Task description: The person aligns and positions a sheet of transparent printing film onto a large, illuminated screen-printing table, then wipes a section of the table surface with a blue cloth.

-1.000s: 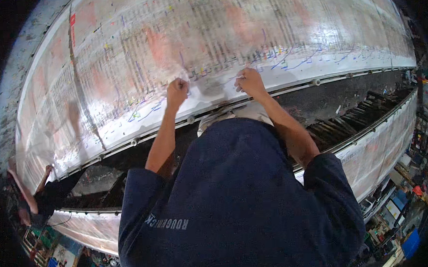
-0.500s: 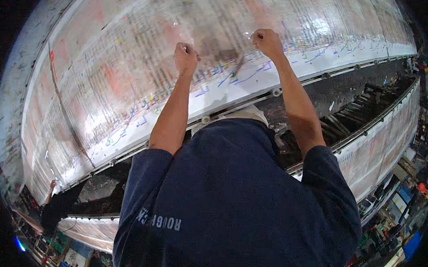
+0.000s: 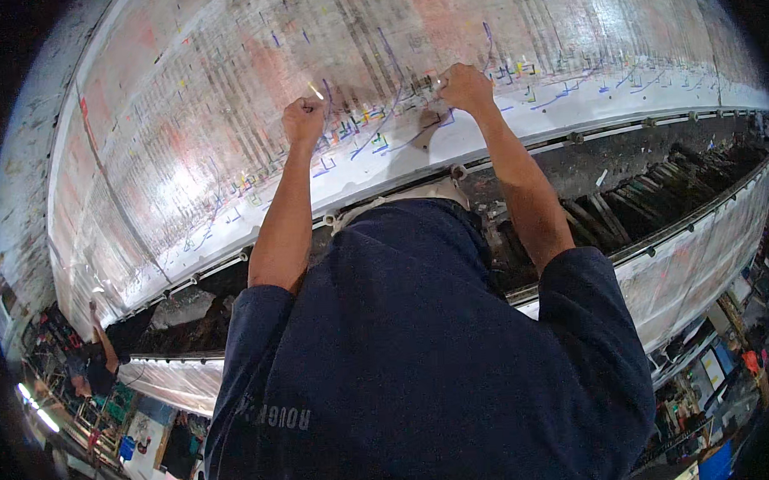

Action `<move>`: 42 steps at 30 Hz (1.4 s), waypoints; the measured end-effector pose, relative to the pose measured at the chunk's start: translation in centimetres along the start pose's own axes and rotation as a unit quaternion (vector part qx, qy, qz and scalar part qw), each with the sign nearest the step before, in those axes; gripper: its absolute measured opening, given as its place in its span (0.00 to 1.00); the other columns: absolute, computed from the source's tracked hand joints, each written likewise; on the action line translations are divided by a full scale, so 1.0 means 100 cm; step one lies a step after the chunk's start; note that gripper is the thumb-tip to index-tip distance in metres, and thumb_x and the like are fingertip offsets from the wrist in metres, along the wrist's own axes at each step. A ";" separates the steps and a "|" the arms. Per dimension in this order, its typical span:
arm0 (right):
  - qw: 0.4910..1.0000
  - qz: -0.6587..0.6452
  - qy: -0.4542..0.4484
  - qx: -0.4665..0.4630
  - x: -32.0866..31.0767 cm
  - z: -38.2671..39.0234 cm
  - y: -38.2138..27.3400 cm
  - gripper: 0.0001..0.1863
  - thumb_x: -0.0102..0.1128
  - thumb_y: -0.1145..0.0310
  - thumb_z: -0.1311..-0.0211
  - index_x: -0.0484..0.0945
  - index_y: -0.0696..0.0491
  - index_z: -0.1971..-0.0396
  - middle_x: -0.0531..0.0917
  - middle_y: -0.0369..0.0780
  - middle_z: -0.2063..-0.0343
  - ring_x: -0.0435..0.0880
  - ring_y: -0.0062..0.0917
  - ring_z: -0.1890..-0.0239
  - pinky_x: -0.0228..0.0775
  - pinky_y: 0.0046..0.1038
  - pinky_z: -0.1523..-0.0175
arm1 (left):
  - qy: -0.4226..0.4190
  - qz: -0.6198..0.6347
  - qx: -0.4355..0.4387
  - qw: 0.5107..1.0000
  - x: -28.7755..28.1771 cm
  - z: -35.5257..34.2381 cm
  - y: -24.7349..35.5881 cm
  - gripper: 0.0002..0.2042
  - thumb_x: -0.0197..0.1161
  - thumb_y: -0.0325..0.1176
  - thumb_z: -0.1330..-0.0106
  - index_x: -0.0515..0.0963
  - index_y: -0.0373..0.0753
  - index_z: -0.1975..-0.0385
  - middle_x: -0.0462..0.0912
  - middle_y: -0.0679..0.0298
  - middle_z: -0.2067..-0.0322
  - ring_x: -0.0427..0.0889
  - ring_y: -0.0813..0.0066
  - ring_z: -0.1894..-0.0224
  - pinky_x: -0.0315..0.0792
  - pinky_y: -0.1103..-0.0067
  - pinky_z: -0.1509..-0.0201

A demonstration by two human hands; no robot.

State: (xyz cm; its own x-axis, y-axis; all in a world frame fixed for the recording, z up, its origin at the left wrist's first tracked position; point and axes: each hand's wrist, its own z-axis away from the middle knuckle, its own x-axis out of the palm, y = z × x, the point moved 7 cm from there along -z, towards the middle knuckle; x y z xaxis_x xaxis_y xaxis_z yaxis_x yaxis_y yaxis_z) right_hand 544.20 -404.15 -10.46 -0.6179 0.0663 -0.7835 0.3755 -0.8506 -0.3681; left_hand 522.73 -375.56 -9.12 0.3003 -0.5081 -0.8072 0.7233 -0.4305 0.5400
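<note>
My left hand (image 3: 304, 121) is closed, held over the stained table top (image 3: 250, 100), with a bright glint just beyond its fingers. To the right, my right hand (image 3: 468, 88) is pinched shut, and a small shiny spot shows at its fingertips. Whatever the fingers grip is clear or too thin to make out. Under and between the hands, the pale surface carries blue, yellow, green and red pen-like marks and dark streaks. A shadow falls on it below my right hand.
A rail with round knobs (image 3: 458, 172) runs along the table's near edge. Behind me lies a dark trough with wooden slats (image 3: 607, 217), then a second long pale table (image 3: 703, 269). At the far left a co-worker's arm (image 3: 104, 338) reaches to the table.
The view has shifted, so the table sits further left in it. Both my hands are lower in the picture, still closed. The co-worker at far left has changed posture.
</note>
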 end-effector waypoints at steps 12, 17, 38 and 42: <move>0.999 0.004 0.015 -0.047 -0.010 0.009 -0.014 0.16 0.69 0.61 0.57 0.83 0.56 0.71 0.85 0.52 0.68 0.85 0.48 0.61 0.78 0.45 0.57 | 0.002 0.062 -0.065 0.996 -0.002 0.010 -0.002 0.07 0.69 0.34 0.46 0.84 0.38 0.72 0.86 0.60 0.76 0.84 0.72 0.73 0.75 0.75 0.66; 0.998 0.009 0.010 -0.063 -0.006 0.004 -0.016 0.17 0.71 0.58 0.55 0.84 0.57 0.71 0.85 0.51 0.68 0.85 0.48 0.61 0.78 0.44 0.56 | 0.014 0.076 -0.081 0.994 -0.005 0.013 -0.005 0.07 0.70 0.33 0.46 0.84 0.36 0.73 0.85 0.59 0.76 0.84 0.72 0.74 0.75 0.75 0.67; 0.990 0.097 0.058 -0.081 0.016 -0.018 -0.003 0.08 0.68 0.66 0.53 0.84 0.53 0.73 0.85 0.50 0.73 0.85 0.46 0.65 0.77 0.42 0.55 | 0.055 0.060 0.003 0.997 -0.004 0.019 0.008 0.06 0.66 0.28 0.47 0.75 0.35 0.79 0.82 0.55 0.76 0.82 0.60 0.72 0.74 0.67 0.67; 0.989 0.115 0.088 -0.040 0.009 0.013 -0.056 0.17 0.65 0.68 0.52 0.80 0.54 0.58 0.82 0.52 0.57 0.81 0.45 0.52 0.76 0.47 0.53 | 0.056 0.045 0.008 0.997 -0.004 0.021 -0.006 0.08 0.65 0.30 0.46 0.74 0.34 0.78 0.83 0.53 0.72 0.83 0.56 0.69 0.74 0.65 0.64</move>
State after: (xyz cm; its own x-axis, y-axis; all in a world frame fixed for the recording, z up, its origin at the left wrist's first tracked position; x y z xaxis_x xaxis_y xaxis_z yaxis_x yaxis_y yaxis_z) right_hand 540.63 -400.03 -8.43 -0.3817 -0.0279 -0.9239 0.5506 -0.8097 -0.2030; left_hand 520.88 -376.66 -8.63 0.4320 -0.4590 -0.7763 0.6807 -0.3987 0.6145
